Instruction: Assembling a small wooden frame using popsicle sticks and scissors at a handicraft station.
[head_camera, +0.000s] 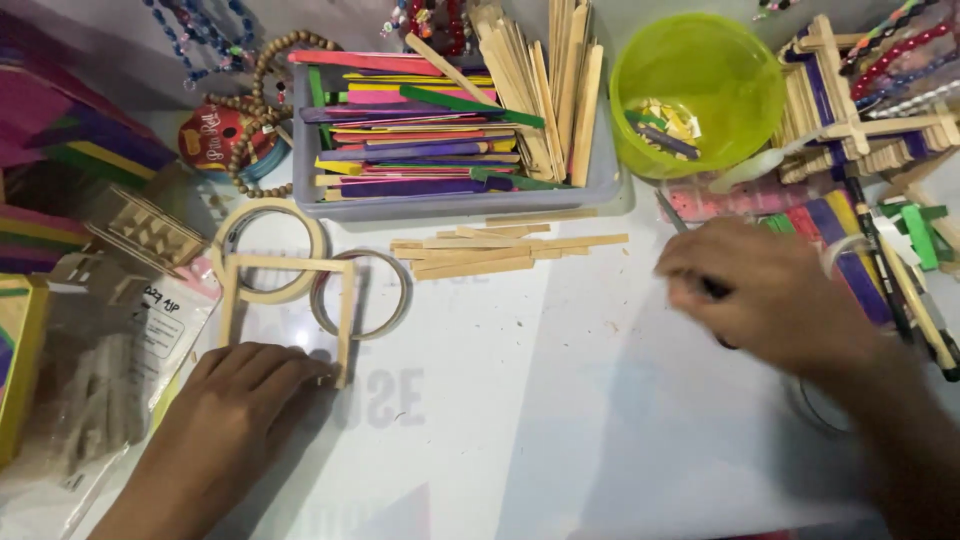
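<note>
The left hand (235, 400) lies flat at about 8 o'clock on the white surface (560, 420), its fingers (300, 372) pressing down the lower corner of a square frame of plain wooden sticks (290, 312). The fingers are spread and bearing on the wood, not wrapped round it. The frame lies flat, overlapping a roll of pale tape (268, 250) at its upper left and a thin ring (362, 292) at its right.

The right hand (765, 295) is at about 3 o'clock, blurred, its fingers curled round something dark and slim (712, 288); it looks like a pen or tool, but the blur leaves that uncertain. It hovers beside a row of coloured sticks (835, 250) at the surface's right edge.

At 12 o'clock a grey tray (450, 200) holds coloured and plain craft sticks, with a loose bundle of plain sticks (500, 252) just below it. A lime-green bowl (698, 92) sits at 1 o'clock, and a stick-built structure (850, 110) at 2 o'clock.

The step in hand seems to be steadying the frame while the other hand fetches or readies a tool. The next move would call for keeping the frame square under the pressing fingers and bringing the right hand across to it without knocking the joints.
</note>
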